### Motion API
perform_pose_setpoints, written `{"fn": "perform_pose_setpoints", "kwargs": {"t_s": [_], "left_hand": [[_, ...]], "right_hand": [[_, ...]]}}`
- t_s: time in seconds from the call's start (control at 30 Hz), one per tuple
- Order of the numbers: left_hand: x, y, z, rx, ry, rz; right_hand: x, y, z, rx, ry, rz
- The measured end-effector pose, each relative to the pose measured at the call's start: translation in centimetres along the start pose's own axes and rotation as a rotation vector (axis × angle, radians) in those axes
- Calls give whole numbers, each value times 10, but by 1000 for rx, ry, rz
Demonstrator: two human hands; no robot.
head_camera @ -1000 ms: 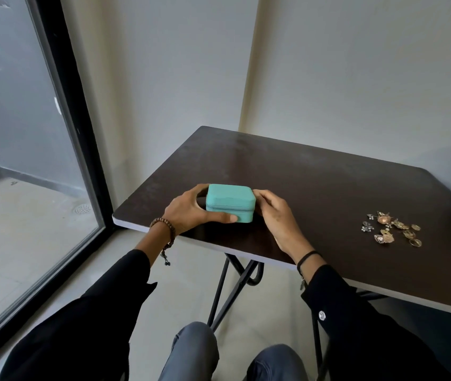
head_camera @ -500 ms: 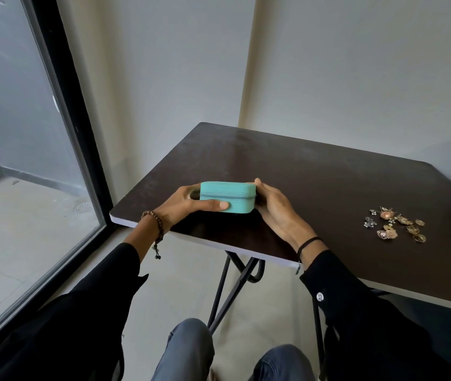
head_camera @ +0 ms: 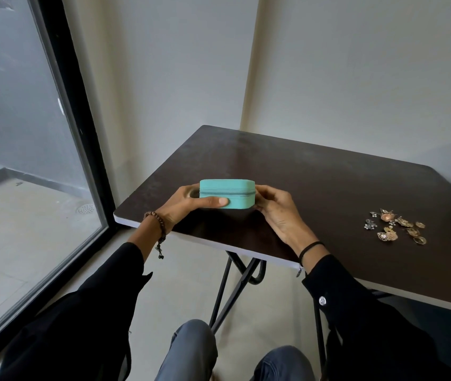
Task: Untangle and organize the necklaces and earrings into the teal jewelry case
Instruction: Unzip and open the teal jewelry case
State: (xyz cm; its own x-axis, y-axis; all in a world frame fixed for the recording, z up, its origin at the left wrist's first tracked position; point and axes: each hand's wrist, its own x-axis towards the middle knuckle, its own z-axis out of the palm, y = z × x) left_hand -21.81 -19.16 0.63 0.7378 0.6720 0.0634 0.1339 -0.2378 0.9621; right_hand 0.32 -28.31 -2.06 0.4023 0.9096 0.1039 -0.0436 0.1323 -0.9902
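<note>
A small teal jewelry case [head_camera: 227,194] with rounded corners and a matte, finely grained skin is held near the left front corner of the desk [head_camera: 315,177], tipped so its zippered side faces the camera. A dark zipper line runs along that side, closed from end to end. No writing or logo can be read on it.

The left hand [head_camera: 188,203] wraps the case's left end, thumb laid flat across the front face below the zipper, fingers curled around behind; it is closed on the case. The right hand [head_camera: 275,209] cups the right end, fingertips pressed at the corner where the zipper ends, palm turned inward; it too grips the case. Whether the case touches the desk cannot be told.

The desk is a dark brown, faintly mottled slab with a thin pale edge, standing on black metal folding legs. Toward its right front edge, well apart from the case, lies a loose cluster of jewelry [head_camera: 396,226]: gold-toned rings and filigree pieces, a copper-coloured domed piece and small silver flower shapes, too small to sort into necklaces or earrings.

The left wrist carries a brown beaded bracelet [head_camera: 158,222] with a dangling tassel; the right wrist a thin black band [head_camera: 311,247]. Both arms are in black sleeves, the right cuff closed by a shiny button.
</note>
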Motion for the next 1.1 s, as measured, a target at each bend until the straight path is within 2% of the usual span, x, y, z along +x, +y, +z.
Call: {"fn": "perform_pose_setpoints", "kwargs": {"t_s": [0.13, 0.3, 0.43, 0.6, 0.8, 1.1], "left_hand": [[-1, -1, 1, -7, 6, 8], [-1, -1, 1, 3, 7, 10], [1, -1, 3, 10, 12, -2], [5, -6, 4, 43, 91, -10], [5, -15, 3, 171, 277, 12], [3, -13, 5, 250, 351, 62]], "right_hand": [[-8, -6, 4, -211, 125, -94], [-25, -10, -3, -388, 165, -160], [-41, -14, -7, -379, 169, -181], [-50, -26, -4, -430, 108, -215], [-55, -45, 8, -588, 15, -271], [-45, -57, 33, -803, -127, -269]]}}
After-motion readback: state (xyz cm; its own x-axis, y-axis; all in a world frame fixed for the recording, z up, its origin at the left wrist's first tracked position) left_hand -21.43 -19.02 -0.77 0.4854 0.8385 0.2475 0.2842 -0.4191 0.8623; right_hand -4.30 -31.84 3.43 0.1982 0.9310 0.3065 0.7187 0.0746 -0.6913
